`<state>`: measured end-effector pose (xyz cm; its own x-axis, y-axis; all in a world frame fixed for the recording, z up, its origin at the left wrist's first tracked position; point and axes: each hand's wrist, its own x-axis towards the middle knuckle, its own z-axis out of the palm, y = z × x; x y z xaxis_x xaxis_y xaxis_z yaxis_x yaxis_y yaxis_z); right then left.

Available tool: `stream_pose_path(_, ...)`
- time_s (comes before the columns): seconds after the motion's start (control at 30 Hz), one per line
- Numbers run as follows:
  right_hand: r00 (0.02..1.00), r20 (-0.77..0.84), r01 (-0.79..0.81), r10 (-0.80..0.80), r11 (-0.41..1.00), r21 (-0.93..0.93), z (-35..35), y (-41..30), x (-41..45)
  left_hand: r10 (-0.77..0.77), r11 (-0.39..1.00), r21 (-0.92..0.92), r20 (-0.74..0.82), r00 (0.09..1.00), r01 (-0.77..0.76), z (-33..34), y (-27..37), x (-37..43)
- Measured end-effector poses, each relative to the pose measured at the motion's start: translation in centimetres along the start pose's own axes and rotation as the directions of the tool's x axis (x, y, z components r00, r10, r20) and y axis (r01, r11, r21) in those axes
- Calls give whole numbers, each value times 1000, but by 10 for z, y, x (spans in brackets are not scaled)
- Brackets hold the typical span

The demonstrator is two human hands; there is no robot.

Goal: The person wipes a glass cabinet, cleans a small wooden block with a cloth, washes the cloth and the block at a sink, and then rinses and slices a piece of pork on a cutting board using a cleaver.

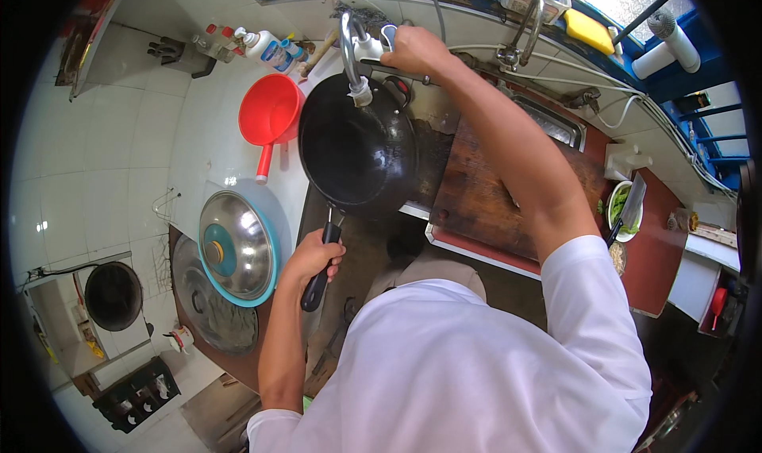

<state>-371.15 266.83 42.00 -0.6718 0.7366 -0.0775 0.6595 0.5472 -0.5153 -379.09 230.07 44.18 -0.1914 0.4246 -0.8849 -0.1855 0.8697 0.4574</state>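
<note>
My left hand (314,255) grips the black handle (321,274) of a dark wok (357,149). The wok is tilted below a curved metal faucet (347,51), whose spout end hangs over its far side. No stream of water can be made out. Beyond the wok, my right hand (418,49) is curled beside a small white item with a blue edge (388,35) and over a dark bar near the faucet's base. Whether its fingers hold either one is unclear. A red plastic dipper (269,110) stands left of the wok on the white counter (202,134).
A domed metal lid (235,244) lies on a turquoise basin at left. Pump and plastic bottles (262,47) line the back. At right are a wooden cutting board (476,197) and a cleaver (632,201) across a bowl of greens (619,209). A second faucet (527,36) is by the wall.
</note>
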Motion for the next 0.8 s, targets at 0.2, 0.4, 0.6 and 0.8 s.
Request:
stream_pose_path(0.2, 964, 91, 249, -250, 968, 29, -14, 37, 14, -35, 928, -358, 186, 982, 101, 3, -42, 1)
stream_pose_path(0.4, 925, 98, 369, -367, 929, -8, -25, 53, 20, 14, 874, -470, 280, 960, 124, 10, -77, 27)
stream_pose_path(0.6, 847, -344, 377, -406, 914, -150, 0, 49, -28, 65, 856, -505, 323, 944, 114, 5, -93, 48)
stream_pose_path(0.8, 954, -282, -73, 102, 991, 113, 72, 107, -110, 81, 834, -537, 343, 936, 125, 4, -112, 58)
